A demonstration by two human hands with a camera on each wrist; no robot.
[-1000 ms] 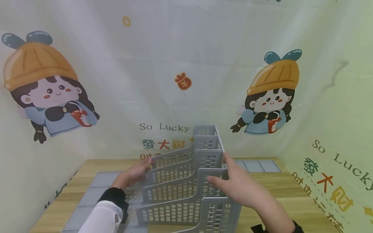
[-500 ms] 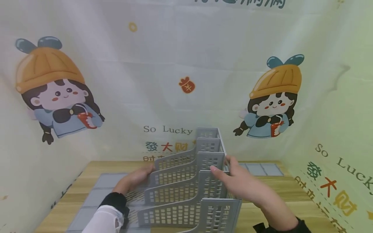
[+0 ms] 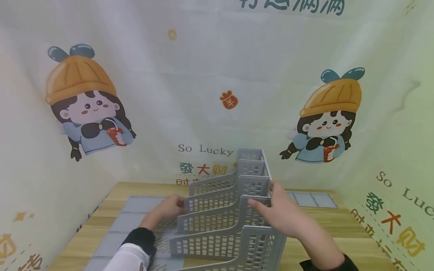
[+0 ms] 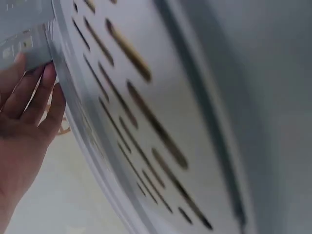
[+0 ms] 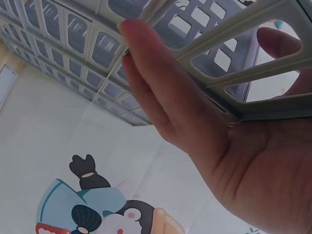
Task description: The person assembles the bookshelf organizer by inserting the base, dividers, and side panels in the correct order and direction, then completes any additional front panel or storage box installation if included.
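A person's two bare hands hold a gray lattice rack [image 3: 241, 214] in a room hung with printed cloth. The rack sits between the hands at a wood-grain worktop [image 3: 342, 235], its tall backs on the right, its dividers sweeping down in curves to low lips on the left; whether its base touches the surface, I cannot tell. On the rack's left side, the left hand [image 3: 168, 209] has its grip closed in a light pinch at the low end of a divider, fingers bent and thumb opposite. On the rack's right side, the right hand [image 3: 284, 216] clasps the tall perforated wall, its grip only as wide as the plastic, fingers flat along the outside and thumb around the other side. A white sleeve [image 3: 126, 259] with a black cuff [image 3: 140, 239] reaches in left of the rack. Gray panels [image 3: 110, 242] lie to the rack's left, and a gray strip [image 3: 313, 199] beyond it to the right. Behind the rack hangs a pale backdrop [image 3: 190, 94], its lettering, "So Lucky" [image 3: 205, 149], just left of the rack's far end.
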